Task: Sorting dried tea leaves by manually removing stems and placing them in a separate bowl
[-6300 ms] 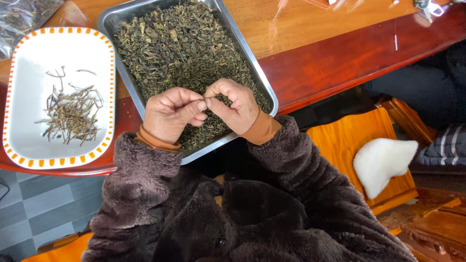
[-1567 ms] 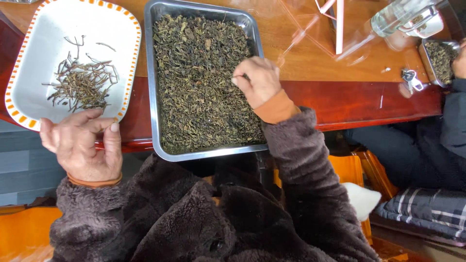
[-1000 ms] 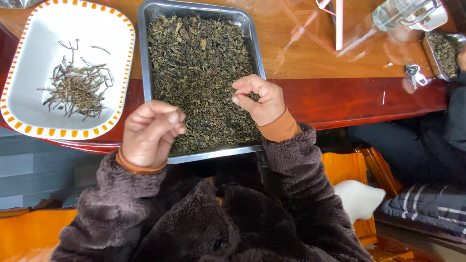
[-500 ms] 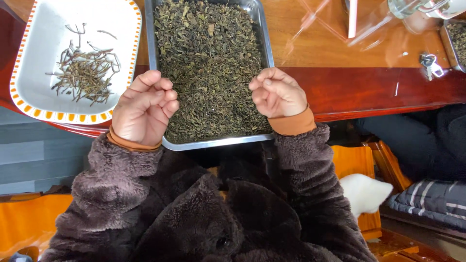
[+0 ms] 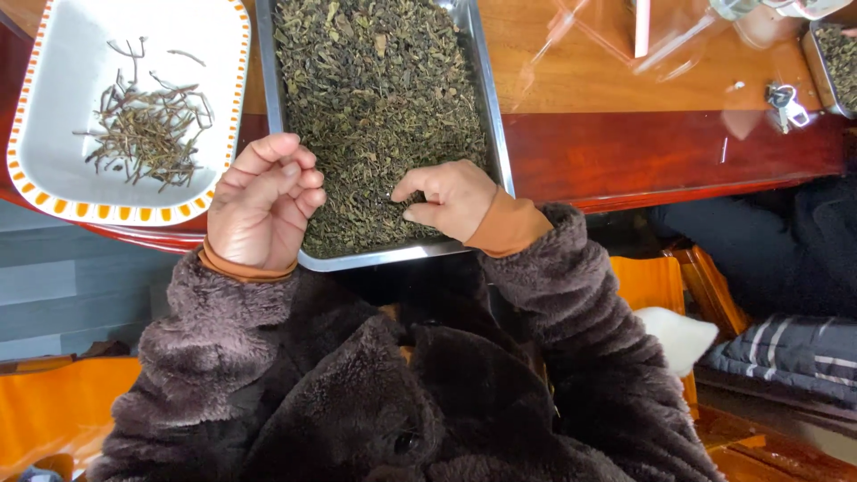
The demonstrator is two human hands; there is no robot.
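Note:
A steel tray [image 5: 496, 134] full of dark dried tea leaves [image 5: 375, 98] lies on the wooden table in front of me. My right hand [image 5: 446, 201] rests on the leaves at the tray's near right corner, thumb and forefinger pinched together at the leaf surface. Whether anything is between them is hidden. My left hand [image 5: 259, 210] hovers over the tray's near left edge, fingers loosely curled, holding nothing that I can see. To the left sits a white dish with an orange-dotted rim [image 5: 54, 178] holding a small heap of thin stems [image 5: 147, 129].
The red-brown table edge [image 5: 669, 152] runs across the view. A second metal tray of leaves [image 5: 830, 54] and a small metal clip [image 5: 786, 98] lie at the far right, beside clear plastic wrapping [image 5: 625, 36]. Orange chairs stand below, one with a white cushion [image 5: 678, 335].
My left hand came back from the white dish to the tray's near left edge. My right hand drew down the tray to its near right corner.

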